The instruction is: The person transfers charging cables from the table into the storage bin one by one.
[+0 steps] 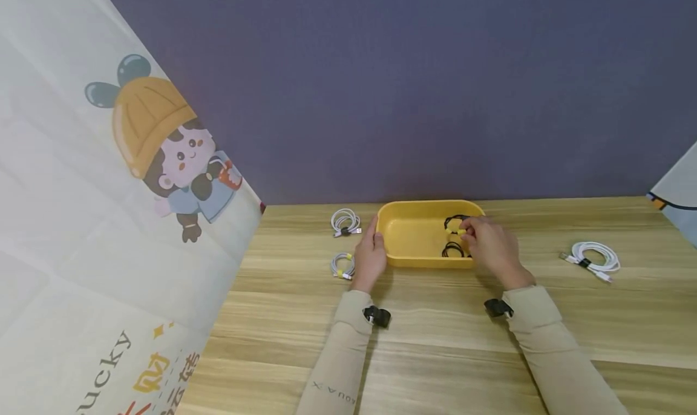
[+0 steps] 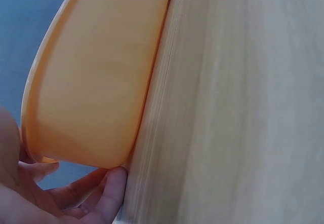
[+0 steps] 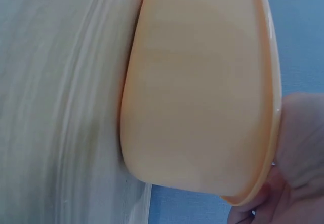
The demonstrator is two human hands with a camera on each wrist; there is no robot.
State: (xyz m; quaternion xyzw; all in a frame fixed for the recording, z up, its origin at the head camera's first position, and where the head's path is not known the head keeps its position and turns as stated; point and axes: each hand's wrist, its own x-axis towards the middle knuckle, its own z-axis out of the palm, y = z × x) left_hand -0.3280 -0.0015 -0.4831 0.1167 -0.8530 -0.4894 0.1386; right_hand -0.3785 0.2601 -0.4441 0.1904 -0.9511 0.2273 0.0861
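Observation:
A yellow plastic bin (image 1: 411,236) stands on the wooden table, long side toward me. My left hand (image 1: 370,259) grips its left end, thumb by the rim; in the left wrist view, bent fingers (image 2: 112,191) press the outer wall near the base. Over the right end, my right hand (image 1: 492,245) pinches a coiled black cable (image 1: 453,221) with yellow ties inside the bin. A second black cable coil (image 1: 452,249) lies nearer the front wall. In the right wrist view the bin's wall (image 3: 197,92) hides the cables and part of my right hand (image 3: 298,168).
Left of the bin lie a white cable coil (image 1: 345,221) with a black tie and a grey cable coil (image 1: 343,265) with yellow ties. Another white coil (image 1: 593,259) lies at the right. A dark blue panel (image 1: 425,88) rises behind the table (image 1: 435,354); a printed sheet (image 1: 60,191) hangs left.

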